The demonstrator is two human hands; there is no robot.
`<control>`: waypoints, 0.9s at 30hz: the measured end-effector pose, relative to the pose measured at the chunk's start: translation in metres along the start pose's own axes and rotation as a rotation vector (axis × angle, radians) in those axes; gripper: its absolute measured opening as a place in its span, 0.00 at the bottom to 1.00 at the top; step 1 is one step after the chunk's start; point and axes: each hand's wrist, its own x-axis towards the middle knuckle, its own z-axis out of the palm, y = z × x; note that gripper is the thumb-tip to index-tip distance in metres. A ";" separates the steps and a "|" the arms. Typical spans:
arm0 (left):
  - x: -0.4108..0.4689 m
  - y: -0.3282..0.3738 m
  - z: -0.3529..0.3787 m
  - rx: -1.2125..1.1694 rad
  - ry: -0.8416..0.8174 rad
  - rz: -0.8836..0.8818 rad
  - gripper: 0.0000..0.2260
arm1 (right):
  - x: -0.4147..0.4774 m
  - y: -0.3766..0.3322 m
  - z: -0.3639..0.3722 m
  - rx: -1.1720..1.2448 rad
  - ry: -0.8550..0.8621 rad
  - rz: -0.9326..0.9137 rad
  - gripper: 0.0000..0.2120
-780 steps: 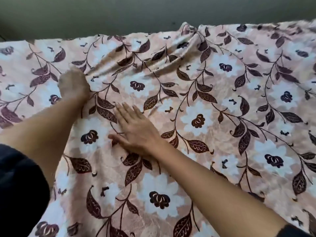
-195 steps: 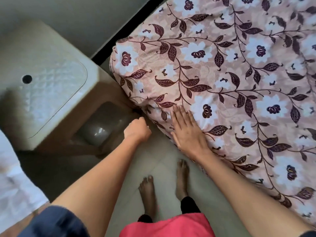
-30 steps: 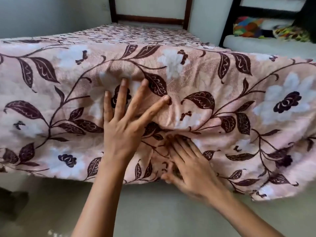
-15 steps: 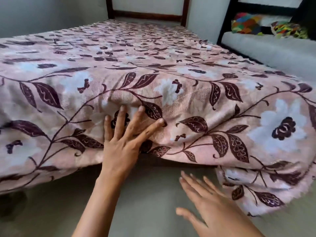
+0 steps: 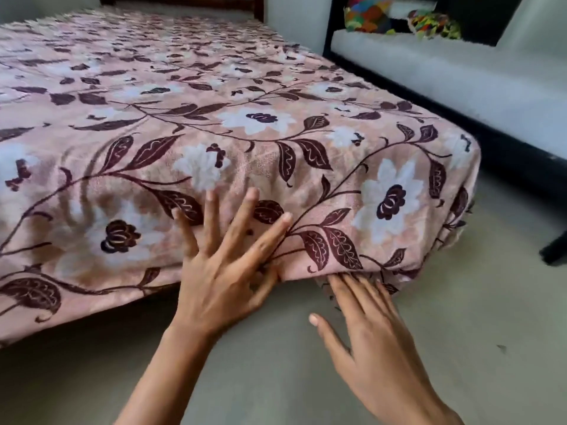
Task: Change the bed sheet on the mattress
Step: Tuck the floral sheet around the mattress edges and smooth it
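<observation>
Head: left hand (image 5: 224,271) flat on sheet (image 5: 214,124) side; right hand (image 5: 374,342) at hem.

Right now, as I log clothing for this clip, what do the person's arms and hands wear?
Nothing shows: the left hand and right hand are ungloved, with no rings, watch or bracelet visible, and both forearms are bare to the frame's edge, no sleeve in sight.

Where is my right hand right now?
Lower right of the head view: your right hand is over the floor, fingers straight, tips at the bottom edge of the floral sheet, just right of your left hand.
</observation>
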 end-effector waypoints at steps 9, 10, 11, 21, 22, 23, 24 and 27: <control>0.036 0.057 0.042 -0.016 -0.017 -0.218 0.41 | 0.018 0.032 0.000 0.032 0.100 0.032 0.22; 0.036 0.059 0.044 -0.041 -0.023 -0.230 0.41 | 0.022 0.043 0.007 0.012 0.053 0.065 0.22; 0.037 0.058 0.044 -0.058 -0.019 -0.244 0.42 | 0.027 0.052 0.012 0.003 0.020 0.092 0.23; 0.043 0.047 0.062 0.188 0.217 -0.044 0.45 | 0.016 0.077 0.027 -0.142 -0.101 0.055 0.34; 0.050 0.045 0.061 0.195 0.242 -0.031 0.43 | 0.024 0.079 0.027 -0.144 -0.103 0.039 0.35; 0.058 0.043 0.057 0.173 0.251 -0.040 0.42 | 0.037 0.080 0.025 -0.150 -0.114 0.021 0.36; 0.067 0.043 0.052 0.135 0.251 -0.058 0.40 | 0.052 0.079 0.023 -0.150 -0.127 0.026 0.35; 0.093 0.041 0.043 0.035 0.239 -0.081 0.41 | 0.107 0.076 0.024 -0.133 -0.170 0.108 0.35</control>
